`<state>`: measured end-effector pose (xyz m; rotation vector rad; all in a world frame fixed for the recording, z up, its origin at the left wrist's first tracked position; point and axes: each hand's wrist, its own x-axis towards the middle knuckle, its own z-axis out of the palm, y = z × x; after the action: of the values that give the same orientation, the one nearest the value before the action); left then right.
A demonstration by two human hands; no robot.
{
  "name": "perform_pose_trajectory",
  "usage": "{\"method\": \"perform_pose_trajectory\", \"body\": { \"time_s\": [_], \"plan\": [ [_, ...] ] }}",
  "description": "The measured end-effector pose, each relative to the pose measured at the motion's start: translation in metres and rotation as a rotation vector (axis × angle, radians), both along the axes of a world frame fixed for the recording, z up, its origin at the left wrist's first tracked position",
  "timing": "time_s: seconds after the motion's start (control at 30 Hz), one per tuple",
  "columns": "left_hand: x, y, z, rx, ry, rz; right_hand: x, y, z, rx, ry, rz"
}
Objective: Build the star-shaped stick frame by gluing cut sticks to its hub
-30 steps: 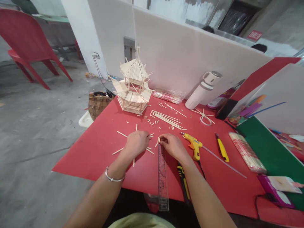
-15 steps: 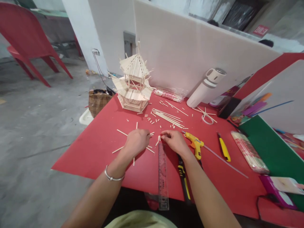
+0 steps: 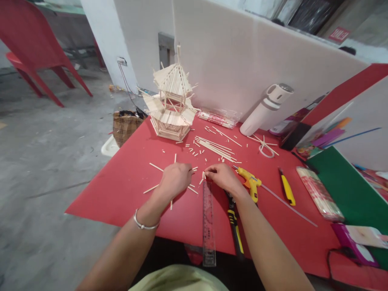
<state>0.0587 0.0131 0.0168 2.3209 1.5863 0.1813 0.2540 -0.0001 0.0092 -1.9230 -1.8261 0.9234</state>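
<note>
My left hand rests knuckles-up on the red table, fingers curled over short wooden sticks scattered around it. My right hand is closed, its fingertips pinching small stick pieces at the top end of a clear ruler that lies toward me. A stick-built pagoda model stands at the table's far left. A loose bundle of long sticks lies between the pagoda and my hands.
A yellow glue gun and a yellow utility knife lie right of my right hand, black-and-yellow cutters under my wrist. A white bottle leans on the white partition. A plaid basket sits beyond the table's left edge.
My hands have hardly moved; the camera tilted slightly, shifting the scene. My right fingers stay pinched at the ruler's end.
</note>
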Motion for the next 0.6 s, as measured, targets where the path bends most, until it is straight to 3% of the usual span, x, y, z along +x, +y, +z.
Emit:
{"method": "perform_pose_trajectory", "body": {
  "time_s": [0.4,0.6],
  "plan": [
    [0.001,-0.001,-0.002,0.028,-0.002,-0.009,-0.008,-0.001,-0.013,-0.093,0.233,-0.201],
    [-0.001,0.001,-0.004,0.013,-0.081,-0.033,-0.009,-0.012,-0.001,-0.009,0.23,-0.206]
  ]
}}
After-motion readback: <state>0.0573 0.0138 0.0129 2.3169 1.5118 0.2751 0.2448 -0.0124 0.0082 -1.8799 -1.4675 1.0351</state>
